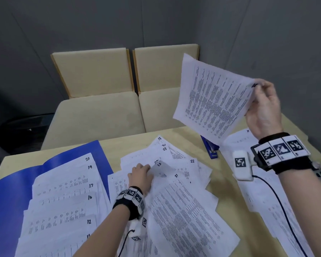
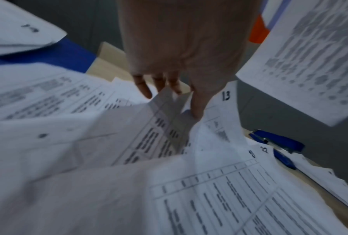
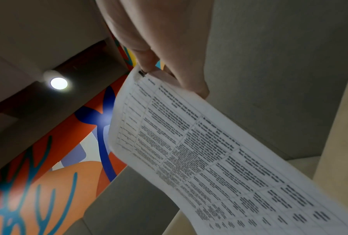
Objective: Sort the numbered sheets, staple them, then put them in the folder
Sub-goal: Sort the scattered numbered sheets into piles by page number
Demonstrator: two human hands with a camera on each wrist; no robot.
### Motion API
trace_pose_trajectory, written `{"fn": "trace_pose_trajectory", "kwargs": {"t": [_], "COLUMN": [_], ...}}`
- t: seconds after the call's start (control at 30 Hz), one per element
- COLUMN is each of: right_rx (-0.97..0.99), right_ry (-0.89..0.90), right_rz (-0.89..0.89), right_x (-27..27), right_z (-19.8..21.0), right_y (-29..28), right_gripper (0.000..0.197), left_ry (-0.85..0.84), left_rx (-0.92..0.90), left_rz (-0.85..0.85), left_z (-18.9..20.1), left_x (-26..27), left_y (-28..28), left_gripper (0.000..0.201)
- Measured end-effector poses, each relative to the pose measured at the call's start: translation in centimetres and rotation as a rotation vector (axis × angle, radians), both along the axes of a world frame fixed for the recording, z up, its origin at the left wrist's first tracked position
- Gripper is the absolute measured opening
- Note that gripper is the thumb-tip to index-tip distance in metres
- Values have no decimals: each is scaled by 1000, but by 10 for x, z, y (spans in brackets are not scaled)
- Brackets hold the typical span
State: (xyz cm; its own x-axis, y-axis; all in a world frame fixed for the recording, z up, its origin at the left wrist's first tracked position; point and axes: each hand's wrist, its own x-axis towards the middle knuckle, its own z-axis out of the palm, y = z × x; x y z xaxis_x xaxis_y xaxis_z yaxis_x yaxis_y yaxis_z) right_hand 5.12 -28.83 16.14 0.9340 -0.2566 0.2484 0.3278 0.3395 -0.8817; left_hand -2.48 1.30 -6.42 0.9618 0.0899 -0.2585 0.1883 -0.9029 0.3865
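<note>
Right hand, raised: fingers pinched a printed sheet by its corner. Left hand, low: fingers gripped sheet "13".

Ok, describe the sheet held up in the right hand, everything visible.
The raised sheet is thin white paper printed with dense black text in ruled table rows. The right hand pinches it at one corner, over a handwritten number that the fingers hide. It hangs in the air above the table, clear of the stapler and the loose pile, bending in a soft curve. Nothing else touches it.
</note>
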Motion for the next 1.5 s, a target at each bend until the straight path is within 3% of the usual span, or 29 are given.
{"fn": "trace_pose_trajectory", "kwargs": {"t": [0.07, 0.2, 0.3, 0.43, 0.63, 0.77, 0.93, 1.03, 1.1, 1.13, 1.2, 1.3, 1.4, 1.5], "right_rx": [42, -17, -54, -147, -229, -219, -178, -157, -231, -301, -434, -574, -498, -349], "right_ry": [-10, 21, 36, 8, -57, -96, -24, 105, 232, 309, 466, 636, 766, 838], "right_rz": [11, 61, 90, 93, 95, 126, 254, 281, 196, 136, 43, 54, 137, 215], "right_x": [-3, -10, -14, -21, -30, -37, -56, -61, -61, -61, -61, -71, -85, -97], "right_z": [0, -2, -3, 4, 25, 39, 39, 29, 11, -2, -43, -112, -162, -184], "right_y": [-1, 2, 8, 18, 31, 41, 57, 56, 54, 53, 49, 46, 52, 57], "right_gripper": [32, 4, 15, 27, 26, 27, 28, 26, 13, 10, 24, 27, 22, 22], "left_ry": [-171, -432, -545, -710, -958, -934, -609, -444, -299, -222, -75, 69, 193, 272], "left_rx": [-37, -228, -343, -263, -304, -465, -535, -502, -416, -378, -313, -262, -230, -192], "left_rz": [-77, -119, -142, -220, -234, -280, -459, -524, -561, -574, -575, -535, -530, -531], "left_z": [12, 40, 58, 93, 186, 256, 304, 300, 283, 269, 234, 167, 109, 68], "left_x": [-4, -14, -19, -17, -5, -15, -26, -19, -13, -9, -6, -4, -8, -13], "left_y": [1, 13, 20, 23, 23, 27, 27, 18, 7, 0, -12, -29, -43, -54], "left_gripper": [20, 14, 10, 9, 7, 10, 26, 24, 15, 14, 18, 26, 24, 21]}}
